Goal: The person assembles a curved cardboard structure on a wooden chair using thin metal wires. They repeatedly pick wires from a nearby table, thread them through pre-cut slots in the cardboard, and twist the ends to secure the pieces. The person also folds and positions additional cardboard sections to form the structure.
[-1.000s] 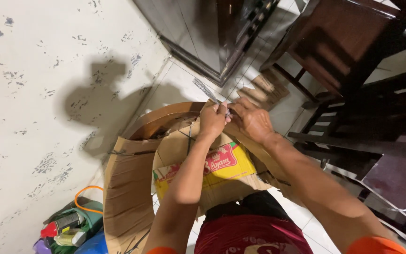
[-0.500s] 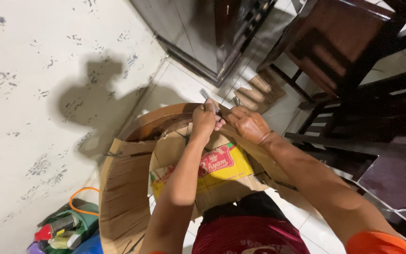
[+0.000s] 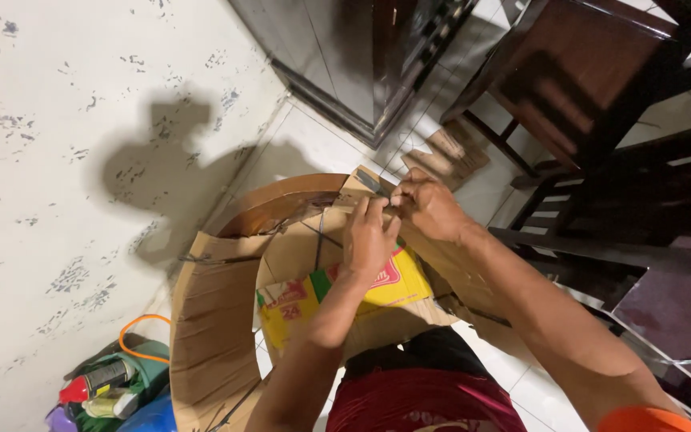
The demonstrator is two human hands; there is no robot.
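Observation:
My left hand (image 3: pixel 368 238) and my right hand (image 3: pixel 427 205) meet at the top edge of a curved cardboard piece (image 3: pixel 217 320). Both pinch around a small grey metal tool (image 3: pixel 373 184), which pokes out above the fingers. Thin wire (image 3: pixel 318 236) runs down from the hands across the cardboard. Below the hands lies a yellow printed carton panel (image 3: pixel 377 292) with red and green patches. A curved brown wooden rim (image 3: pixel 281 200) arcs behind the cardboard. Which hand bears the tool's weight is hidden by the fingers.
A white speckled wall (image 3: pixel 81 120) fills the left. Dark wooden chairs (image 3: pixel 601 96) and furniture stand at the right on pale floor tiles (image 3: pixel 313 144). Cardboard scraps (image 3: pixel 445 152) lie on the floor. A green bag (image 3: pixel 113 384) with spray cans sits at bottom left.
Both hands have shifted slightly lower and to the right along the cardboard edge. The tool now shows less above the fingers.

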